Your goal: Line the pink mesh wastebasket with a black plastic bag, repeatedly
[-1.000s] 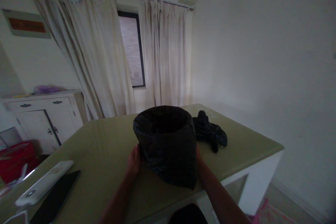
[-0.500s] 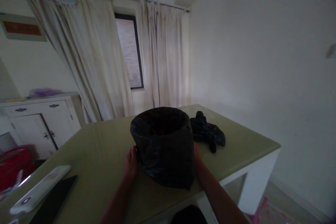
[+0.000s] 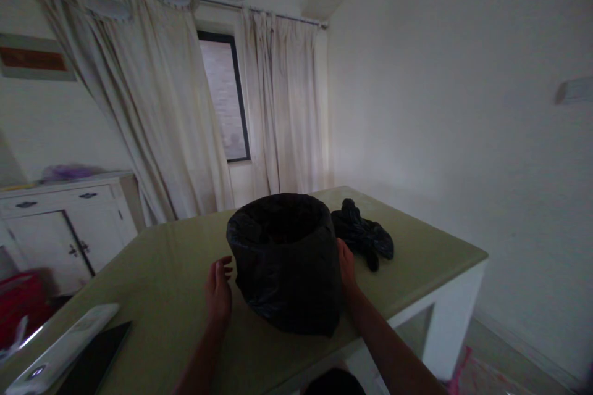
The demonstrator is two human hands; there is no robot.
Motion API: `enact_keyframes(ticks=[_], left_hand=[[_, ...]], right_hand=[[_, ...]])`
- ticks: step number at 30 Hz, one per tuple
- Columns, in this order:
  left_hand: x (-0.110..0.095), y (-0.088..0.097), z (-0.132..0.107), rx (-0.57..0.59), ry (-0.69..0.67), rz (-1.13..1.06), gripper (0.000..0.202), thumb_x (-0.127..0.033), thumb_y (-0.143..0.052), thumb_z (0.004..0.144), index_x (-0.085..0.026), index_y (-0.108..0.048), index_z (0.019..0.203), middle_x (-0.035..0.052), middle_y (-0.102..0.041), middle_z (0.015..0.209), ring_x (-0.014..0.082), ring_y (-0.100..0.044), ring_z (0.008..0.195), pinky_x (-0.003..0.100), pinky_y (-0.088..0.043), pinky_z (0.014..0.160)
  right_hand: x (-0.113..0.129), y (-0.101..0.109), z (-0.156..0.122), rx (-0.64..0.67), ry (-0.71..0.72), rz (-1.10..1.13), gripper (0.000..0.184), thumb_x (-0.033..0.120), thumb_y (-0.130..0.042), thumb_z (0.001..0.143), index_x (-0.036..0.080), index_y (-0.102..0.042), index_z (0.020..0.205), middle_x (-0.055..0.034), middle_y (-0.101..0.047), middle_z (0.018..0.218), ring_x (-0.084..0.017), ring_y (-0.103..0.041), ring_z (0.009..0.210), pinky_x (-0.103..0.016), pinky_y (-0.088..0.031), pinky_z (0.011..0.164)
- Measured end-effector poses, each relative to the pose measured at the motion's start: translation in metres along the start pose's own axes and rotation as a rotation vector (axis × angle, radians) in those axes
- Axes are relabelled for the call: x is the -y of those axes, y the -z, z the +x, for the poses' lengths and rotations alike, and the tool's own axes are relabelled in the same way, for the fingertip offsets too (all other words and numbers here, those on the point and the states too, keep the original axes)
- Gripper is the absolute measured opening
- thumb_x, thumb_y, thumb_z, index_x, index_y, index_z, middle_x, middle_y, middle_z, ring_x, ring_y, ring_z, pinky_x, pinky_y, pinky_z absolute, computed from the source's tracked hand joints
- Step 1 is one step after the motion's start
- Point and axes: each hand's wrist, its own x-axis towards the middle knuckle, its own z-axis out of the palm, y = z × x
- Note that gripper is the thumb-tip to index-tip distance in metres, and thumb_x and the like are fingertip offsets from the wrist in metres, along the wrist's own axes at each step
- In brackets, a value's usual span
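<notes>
A round bin lined with a black plastic bag (image 3: 287, 287) stands upright near the front of the table, its mouth facing up and the bag folded over its rim. My left hand (image 3: 219, 287) is just left of the bin, apart from it, with its fingers loosely bent and spread and nothing in them. On the other side, my right hand (image 3: 346, 265) lies along the bin's wall, fingers stretched and partly hidden; whether it presses on the bag I cannot tell. Behind that hand lies a crumpled black plastic bag (image 3: 364, 231).
The green tabletop (image 3: 171, 265) has a white power strip-like bar (image 3: 65, 352) and a dark flat device (image 3: 99, 355) at its left front. A white cabinet (image 3: 50, 216) and a red bag (image 3: 21, 305) are beyond the left edge. A wall is at the right.
My left hand has come off the bin and moved a little left, its fingers loosening. The right hand has shifted slightly up along the bin's side. The view has tilted up a little.
</notes>
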Motion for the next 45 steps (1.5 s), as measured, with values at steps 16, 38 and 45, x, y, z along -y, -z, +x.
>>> enact_keyframes(ticks=[16, 38, 45], left_hand=[[-0.131, -0.011, 0.069, 0.348, -0.125, 0.166, 0.057, -0.057, -0.067, 0.079, -0.015, -0.077, 0.115, 0.0134, -0.079, 0.115, 0.0343, -0.072, 0.108, 0.049, -0.054, 0.1], [-0.207, -0.039, 0.096, 0.282, -0.13, -0.198, 0.059, -0.072, -0.069, 0.077, -0.015, -0.073, 0.093, -0.0001, -0.067, 0.076, 0.0177, -0.059, 0.074, 0.028, -0.045, 0.07], [-0.214, -0.054, 0.098, 0.376, -0.194, -0.106, 0.061, -0.071, -0.071, 0.075, -0.015, -0.071, 0.1, 0.0038, -0.072, 0.08, 0.0205, -0.064, 0.077, 0.031, -0.049, 0.073]], right_hand=[[0.141, -0.008, 0.12, 0.367, 0.275, -0.615, 0.024, 0.041, -0.075, 0.082, 0.021, -0.084, 0.088, -0.0076, -0.079, 0.087, -0.023, -0.07, 0.083, -0.035, -0.051, 0.082], [0.277, -0.101, 0.147, 0.234, 0.797, -1.138, 0.037, 0.035, -0.026, 0.113, 0.019, -0.054, 0.129, -0.0161, -0.074, 0.117, -0.028, -0.065, 0.108, -0.037, -0.043, 0.09], [0.304, -0.143, 0.141, 0.199, 0.924, -1.134, 0.036, 0.022, -0.022, 0.112, 0.016, -0.046, 0.138, -0.0166, -0.076, 0.114, -0.027, -0.068, 0.107, -0.04, -0.039, 0.096]])
